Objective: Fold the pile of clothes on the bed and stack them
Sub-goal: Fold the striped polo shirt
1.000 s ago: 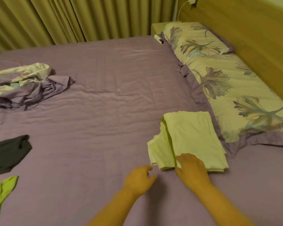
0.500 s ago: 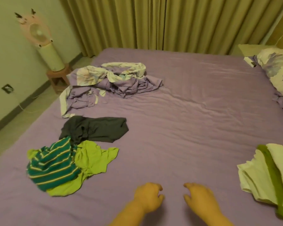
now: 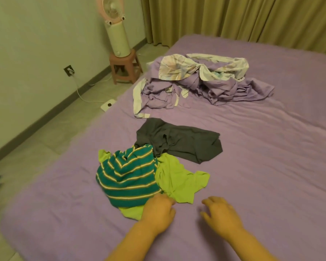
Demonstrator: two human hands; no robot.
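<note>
The pile of clothes (image 3: 156, 170) lies on the near-left part of the bed (image 3: 271, 185) and serves as the landmark for every position below. It consists of three pieces: a striped top (image 3: 127, 178) on the left side of the pile, a lime-green shirt (image 3: 179, 180) spread partly beneath the striped top and out to its right, and a dark grey garment (image 3: 179, 145) at the far edge of the pile. The left hand (image 3: 158, 210) sits at the near edge of the pile with its fingers curled over the hem of the lime-green shirt; whether it pinches the cloth or only rests against it cannot be told, because the fingertips are hidden. The right hand (image 3: 221, 214) is to the near right of the pile, apart from it, with its fingers loosely spread and nothing in them. The lime-green shirt runs away from the left hand, its long axis pointing away and to the right. The left hand is therefore the nearer hand, and a first lift would likely start at that hem, with the right hand crossing leftward to take a second edge. A crumpled bedsheet (image 3: 199, 85) lies beyond the pile, well apart from it. A fan (image 3: 115, 29) stands on a stool (image 3: 125, 67) on the floor, far left of the pile.
</note>
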